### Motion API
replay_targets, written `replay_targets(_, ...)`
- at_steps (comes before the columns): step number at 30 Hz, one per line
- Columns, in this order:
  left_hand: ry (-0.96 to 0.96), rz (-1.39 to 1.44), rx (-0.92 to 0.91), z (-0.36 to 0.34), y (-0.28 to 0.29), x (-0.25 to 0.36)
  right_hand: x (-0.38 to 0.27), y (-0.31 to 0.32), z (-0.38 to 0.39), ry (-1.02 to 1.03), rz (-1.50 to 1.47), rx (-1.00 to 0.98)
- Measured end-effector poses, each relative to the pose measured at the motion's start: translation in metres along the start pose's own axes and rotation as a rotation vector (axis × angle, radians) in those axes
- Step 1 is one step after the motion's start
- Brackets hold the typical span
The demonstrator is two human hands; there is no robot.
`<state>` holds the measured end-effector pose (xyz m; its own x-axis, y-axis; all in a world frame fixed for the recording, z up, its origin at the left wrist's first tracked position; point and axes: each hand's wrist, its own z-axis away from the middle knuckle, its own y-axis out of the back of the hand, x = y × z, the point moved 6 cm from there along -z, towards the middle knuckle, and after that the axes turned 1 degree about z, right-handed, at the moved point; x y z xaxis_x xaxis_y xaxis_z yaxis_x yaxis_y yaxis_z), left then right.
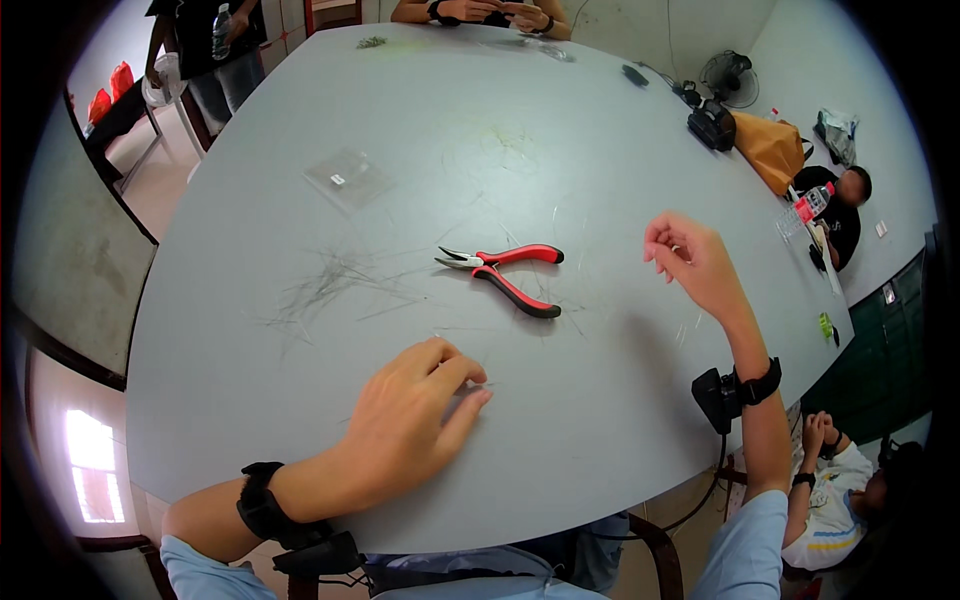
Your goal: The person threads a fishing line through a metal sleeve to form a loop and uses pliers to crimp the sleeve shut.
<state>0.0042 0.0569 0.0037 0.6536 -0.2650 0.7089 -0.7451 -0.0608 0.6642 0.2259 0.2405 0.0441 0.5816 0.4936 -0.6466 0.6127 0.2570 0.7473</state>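
And there it is: one pair of pliers (pixel 485 262), mid-frame, red and black, nose to the left!
It lies above the left hand (pixel 410 415) and left of the right hand (pixel 695 262), touching neither, handles splayed rightward. Fine strands (pixel 335 283), too many to count, scatter alongside. Left fingers bend loosely, lower centre; right fingers curl inward, right of centre; whether either pinches a strand, I can't tell. One clear bag (pixel 362 186), upper left; one grey table (pixel 540 425) beneath.
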Motion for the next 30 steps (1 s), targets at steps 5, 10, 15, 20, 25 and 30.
replay_targets(5,0.053,0.071,0.09,-0.003,0.009,0.003,-0.048,-0.014,0.004,0.214,-0.141,-0.032)
replay_targets(10,0.063,0.205,0.139,-0.005,0.017,0.008,-0.107,-0.047,0.02,0.592,0.06,-0.108)
replay_targets(15,0.168,0.539,0.072,-0.007,0.012,-0.001,-0.127,-0.08,0.022,0.717,-0.095,-0.193)
replay_targets(20,0.399,0.906,-0.059,-0.007,-0.001,-0.013,-0.121,-0.095,0.016,0.736,-0.099,-0.193)
replay_targets(25,0.57,1.083,-0.07,-0.004,-0.007,-0.02,-0.118,-0.099,0.016,0.708,-0.136,-0.178)
replay_targets(30,0.521,1.052,0.033,-0.006,-0.003,-0.024,-0.11,-0.096,0.011,0.618,-0.132,-0.19)
